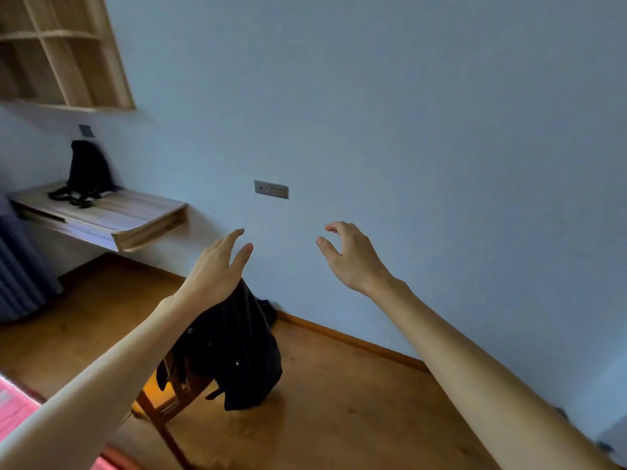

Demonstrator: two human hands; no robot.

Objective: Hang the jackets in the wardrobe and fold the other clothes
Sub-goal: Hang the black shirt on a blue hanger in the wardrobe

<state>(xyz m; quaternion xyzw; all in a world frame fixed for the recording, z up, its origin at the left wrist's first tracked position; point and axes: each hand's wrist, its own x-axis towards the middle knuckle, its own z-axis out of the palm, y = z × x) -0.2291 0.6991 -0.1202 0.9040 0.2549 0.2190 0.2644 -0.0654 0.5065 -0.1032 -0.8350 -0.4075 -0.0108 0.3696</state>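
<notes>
**Both hands reaching out, empty, toward the jacket on the chair**

The left hand and the right hand are extending forward with bare forearms, both spread wide and holding nothing; the right fingers are curling slightly, the left ones are lying straighter. The dark jacket is hanging over the back of a wooden chair that is standing on the floor near the wall, below and just behind the left hand as seen from the head camera. No contact is showing yet. The wardrobe is not appearing in view.

A black bag is sitting at the rear edge of the wall-mounted worktop, well apart from the chair.

Assessment: the step in hand is judged to be collecting the jacket. Taking it at the collar or both shoulders should be keeping it from dragging on the floor and leaving it ready for a hanger. Lifting it straight up off the chair back should be avoiding a snag that tips the chair.
</notes>
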